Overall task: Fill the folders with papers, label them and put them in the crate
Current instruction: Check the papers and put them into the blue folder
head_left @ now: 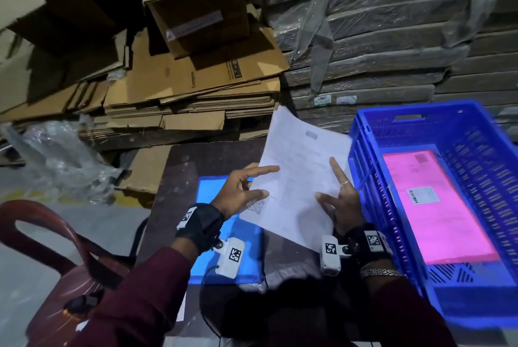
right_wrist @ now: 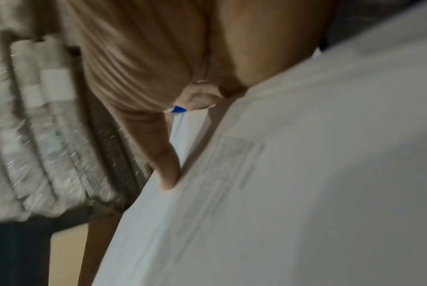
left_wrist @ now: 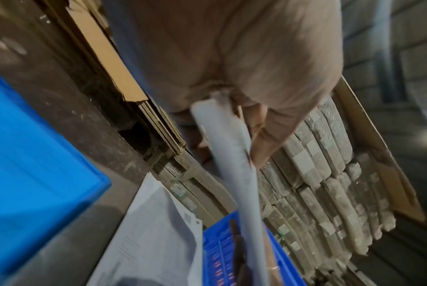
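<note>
- Your left hand [head_left: 238,192] and right hand [head_left: 340,203] both pinch the paper stack [head_left: 297,178] between fingers and thumb.
- Blue crate [head_left: 364,178] at the table's right edge holds a pink folder [head_left: 437,215].

Counting what I'm seeing at my table

I'm looking at one blue crate [head_left: 437,133] at the right of the frame, one pink folder [head_left: 437,223] lying inside it, one blue folder [head_left: 224,234] at lower centre, one stack of papers [head_left: 297,178] in the middle, and one red chair [head_left: 50,237] at lower left.
</note>
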Demonstrator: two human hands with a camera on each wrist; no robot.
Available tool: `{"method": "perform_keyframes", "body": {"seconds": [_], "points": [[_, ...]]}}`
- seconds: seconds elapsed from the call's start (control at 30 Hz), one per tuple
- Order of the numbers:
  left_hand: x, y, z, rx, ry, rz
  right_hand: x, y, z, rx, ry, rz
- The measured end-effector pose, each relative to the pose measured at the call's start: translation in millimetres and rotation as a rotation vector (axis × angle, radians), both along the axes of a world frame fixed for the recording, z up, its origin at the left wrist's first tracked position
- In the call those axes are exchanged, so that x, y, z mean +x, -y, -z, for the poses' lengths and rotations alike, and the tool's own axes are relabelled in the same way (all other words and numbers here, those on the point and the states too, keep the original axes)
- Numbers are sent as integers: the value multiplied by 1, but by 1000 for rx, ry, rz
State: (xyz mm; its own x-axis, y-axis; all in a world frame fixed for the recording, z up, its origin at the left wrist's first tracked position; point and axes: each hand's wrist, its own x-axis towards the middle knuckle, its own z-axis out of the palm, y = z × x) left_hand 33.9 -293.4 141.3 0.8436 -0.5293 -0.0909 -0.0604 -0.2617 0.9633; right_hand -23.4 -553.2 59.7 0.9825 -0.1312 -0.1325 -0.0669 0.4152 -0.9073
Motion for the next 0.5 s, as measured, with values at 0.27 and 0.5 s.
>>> {"method": "perform_keyframes", "body": {"seconds": [0.27,0.5], "points": [[10,8,-4,62,227,69,-5,27,-18,-807,230,-63],[-18,23,42,117,207,-6,-34,28,-2,-856,243,-48]]}}
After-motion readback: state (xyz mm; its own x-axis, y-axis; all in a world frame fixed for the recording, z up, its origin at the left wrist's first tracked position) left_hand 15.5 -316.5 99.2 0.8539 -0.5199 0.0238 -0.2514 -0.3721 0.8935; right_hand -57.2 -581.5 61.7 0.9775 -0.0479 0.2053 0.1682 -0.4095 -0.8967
